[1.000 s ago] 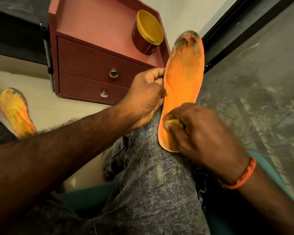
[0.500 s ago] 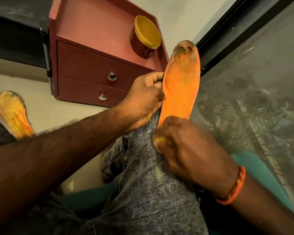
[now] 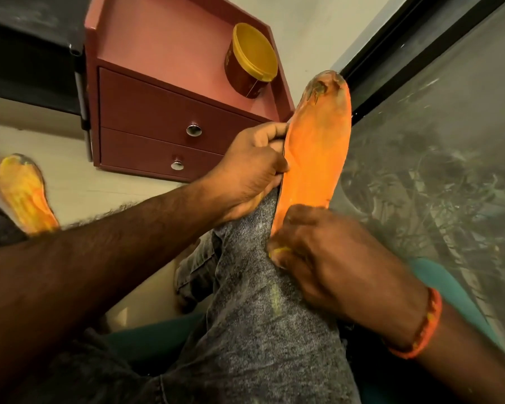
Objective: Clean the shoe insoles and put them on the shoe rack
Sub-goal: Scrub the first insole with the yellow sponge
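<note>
The left hand (image 3: pixel 245 170) grips the orange insole (image 3: pixel 312 158) at its 9 o'clock edge; the right hand (image 3: pixel 333 258) pinches a yellow cloth (image 3: pixel 277 252) against its 6 o'clock end

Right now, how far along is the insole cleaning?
Nothing looks finished. In hand: the left hand holds the orange insole against the knee while the right hand rubs its heel end with something yellow. Its toe is dark and dirty. Left: the second insole lies on the floor, and neither is on a rack.

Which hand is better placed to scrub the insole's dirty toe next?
Right hand: it pinches a small yellow wiper at the insole's heel, free to move up. The left hand grips its edge.
</note>
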